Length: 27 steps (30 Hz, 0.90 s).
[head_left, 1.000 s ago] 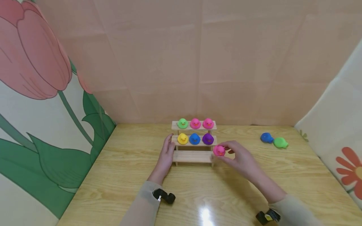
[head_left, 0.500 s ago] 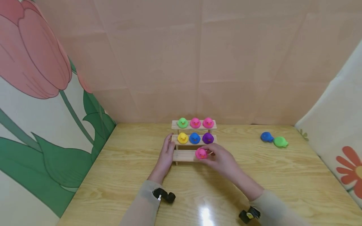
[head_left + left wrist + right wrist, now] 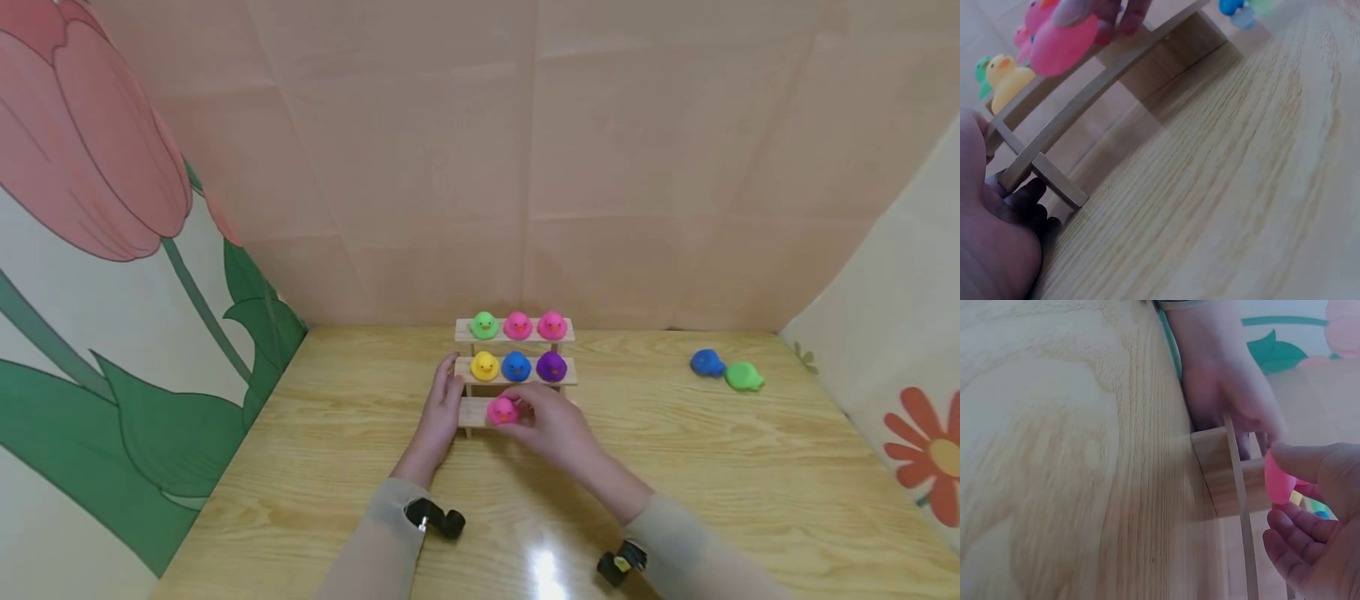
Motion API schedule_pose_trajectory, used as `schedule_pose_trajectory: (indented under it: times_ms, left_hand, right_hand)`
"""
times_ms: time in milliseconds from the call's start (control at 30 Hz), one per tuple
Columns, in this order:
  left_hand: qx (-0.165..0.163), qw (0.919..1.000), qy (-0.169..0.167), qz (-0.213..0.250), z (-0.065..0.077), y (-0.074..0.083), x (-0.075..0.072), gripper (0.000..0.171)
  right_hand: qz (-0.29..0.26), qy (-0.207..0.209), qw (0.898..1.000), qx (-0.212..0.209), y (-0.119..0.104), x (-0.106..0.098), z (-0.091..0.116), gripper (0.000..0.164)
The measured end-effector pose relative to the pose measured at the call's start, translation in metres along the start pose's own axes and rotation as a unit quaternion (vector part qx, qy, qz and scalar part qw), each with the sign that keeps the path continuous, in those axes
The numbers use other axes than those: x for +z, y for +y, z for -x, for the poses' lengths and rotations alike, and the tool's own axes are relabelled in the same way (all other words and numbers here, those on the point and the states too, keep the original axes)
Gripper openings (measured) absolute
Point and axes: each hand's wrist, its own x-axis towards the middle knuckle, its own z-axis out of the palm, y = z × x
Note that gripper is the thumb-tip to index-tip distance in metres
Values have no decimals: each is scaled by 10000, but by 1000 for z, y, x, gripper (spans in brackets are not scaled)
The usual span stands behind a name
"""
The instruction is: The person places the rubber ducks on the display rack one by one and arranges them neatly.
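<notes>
A small three-tier wooden display stand stands on the table. My left hand holds its left end, with fingertips showing beneath the lowest step in the left wrist view. Between thumb and fingers, my right hand pinches a pink rubber duck over the left half of that lowest step, its beak toward me. Yellow, blue and purple ducks sit on the middle step. The top step bears a green duck and two pink ducks.
Farther right on the wooden table lie a blue duck and a green duck, close together. A pinkish cloth backdrop rises behind the table, with flower-printed panels at both sides.
My right hand has carried the pink duck leftward, from the right end of the lowest step to its left half. My left hand has stayed at the stand's left end.
</notes>
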Motion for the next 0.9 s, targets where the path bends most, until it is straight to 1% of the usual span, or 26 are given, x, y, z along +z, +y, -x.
schedule_pose_trajectory:
  times_ms: [300, 500, 700, 833, 900]
  left_hand:
    - [159, 9998, -29, 90, -3, -3, -1, 51]
    - [128, 9999, -35, 87, -4, -5, -1, 56]
    - [46, 9999, -50, 100, -2, -1, -1, 60]
    - [57, 9999, -35, 95, -1, -1, -1, 64]
    - [57, 9999, -22, 92, -1, -1, -1, 63]
  right_hand:
    - [170, 11, 9998, 99, -9, 11, -10, 34]
    - [328, -8, 9994, 74, -9, 19, -14, 33]
    - [613, -39, 9981, -3, -8, 25, -16, 33]
    - [722, 18, 9974, -73, -8, 27, -16, 32]
    - [755, 30, 9971, -115, -9, 28, -16, 33]
